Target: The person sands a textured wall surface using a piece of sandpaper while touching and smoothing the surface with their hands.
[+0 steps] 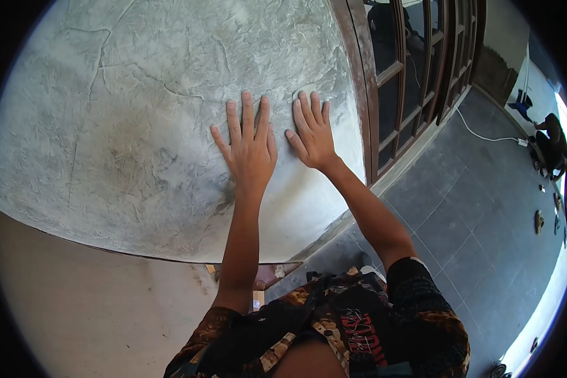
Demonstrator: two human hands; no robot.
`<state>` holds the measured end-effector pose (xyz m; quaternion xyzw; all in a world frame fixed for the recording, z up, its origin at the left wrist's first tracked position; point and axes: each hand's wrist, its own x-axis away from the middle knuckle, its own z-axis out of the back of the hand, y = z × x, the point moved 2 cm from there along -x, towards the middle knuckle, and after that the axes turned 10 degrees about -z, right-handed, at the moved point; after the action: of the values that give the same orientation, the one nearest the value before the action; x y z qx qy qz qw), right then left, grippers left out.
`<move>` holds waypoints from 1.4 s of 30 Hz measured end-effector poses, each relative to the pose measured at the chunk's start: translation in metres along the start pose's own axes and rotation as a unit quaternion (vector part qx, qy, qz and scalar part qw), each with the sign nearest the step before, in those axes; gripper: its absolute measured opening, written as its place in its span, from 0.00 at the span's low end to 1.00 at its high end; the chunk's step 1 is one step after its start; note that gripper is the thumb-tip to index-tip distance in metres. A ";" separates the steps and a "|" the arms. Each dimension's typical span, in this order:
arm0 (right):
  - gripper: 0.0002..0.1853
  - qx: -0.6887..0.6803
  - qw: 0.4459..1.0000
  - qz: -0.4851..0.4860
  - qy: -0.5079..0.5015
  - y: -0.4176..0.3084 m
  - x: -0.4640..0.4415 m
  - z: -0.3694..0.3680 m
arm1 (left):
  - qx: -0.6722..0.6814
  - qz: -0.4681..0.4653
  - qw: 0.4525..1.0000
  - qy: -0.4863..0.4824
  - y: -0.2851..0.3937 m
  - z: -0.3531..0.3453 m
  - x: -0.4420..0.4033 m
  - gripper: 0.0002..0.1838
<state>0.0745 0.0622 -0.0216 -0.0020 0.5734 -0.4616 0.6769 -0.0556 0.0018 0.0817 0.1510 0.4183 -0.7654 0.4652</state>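
A grey plastered wall with rough trowel marks and thin cracks fills the upper left of the head view. My left hand lies against it, palm down, with the fingers stretched and spread. To its right, close to the wooden window frame, my right hand also rests on the plaster with its fingers extended. A pale patch shows around the right fingertips; I cannot tell whether it is plaster or something thin under them. The palms are hidden.
A brown wooden frame with glass panes borders the wall's right side. Grey floor tiles stretch to the right, with a white cable, scattered footwear and a crouching person. A beige board-like surface lies at lower left.
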 end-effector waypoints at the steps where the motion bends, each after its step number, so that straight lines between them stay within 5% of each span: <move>1: 0.36 -0.005 0.999 0.018 0.033 -0.015 -0.036 0.018 | -0.011 0.011 1.000 0.013 0.002 -0.001 -0.003 0.27; 10: 0.35 -0.022 1.000 -0.014 -0.007 0.001 0.010 0.000 | 0.001 0.041 0.998 0.056 0.005 -0.005 -0.010 0.26; 13: 0.35 -0.038 0.997 0.016 0.066 -0.018 -0.037 0.024 | 0.006 0.045 0.998 0.048 0.007 -0.003 -0.009 0.26; 19: 0.35 -0.026 0.999 -0.033 -0.023 0.000 0.031 0.001 | 0.000 0.048 0.998 0.045 0.007 -0.004 -0.011 0.27; 25: 0.36 -0.033 0.998 0.021 0.039 -0.025 -0.042 0.031 | 0.025 0.050 0.997 0.059 0.008 -0.002 -0.010 0.26; 29: 0.36 -0.034 0.998 -0.040 -0.029 -0.004 0.032 0.001 | 0.021 0.049 0.997 0.057 0.007 -0.004 -0.010 0.26; 34: 0.35 -0.042 0.999 0.000 0.029 -0.027 -0.035 0.035 | 0.026 0.054 0.997 0.056 0.008 -0.003 -0.009 0.26; 39: 0.36 -0.036 0.997 -0.054 -0.044 -0.024 0.029 0.017 | 0.022 0.052 0.996 0.064 0.009 -0.006 -0.009 0.27; 42: 0.37 -0.050 0.999 -0.017 0.012 -0.030 -0.018 0.029 | 0.034 0.059 0.994 0.080 0.011 -0.003 -0.010 0.26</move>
<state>0.0797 0.0406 0.0183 -0.0398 0.6034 -0.4439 0.6613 -0.0420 0.0080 0.0809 0.2524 0.4183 -0.7356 0.4692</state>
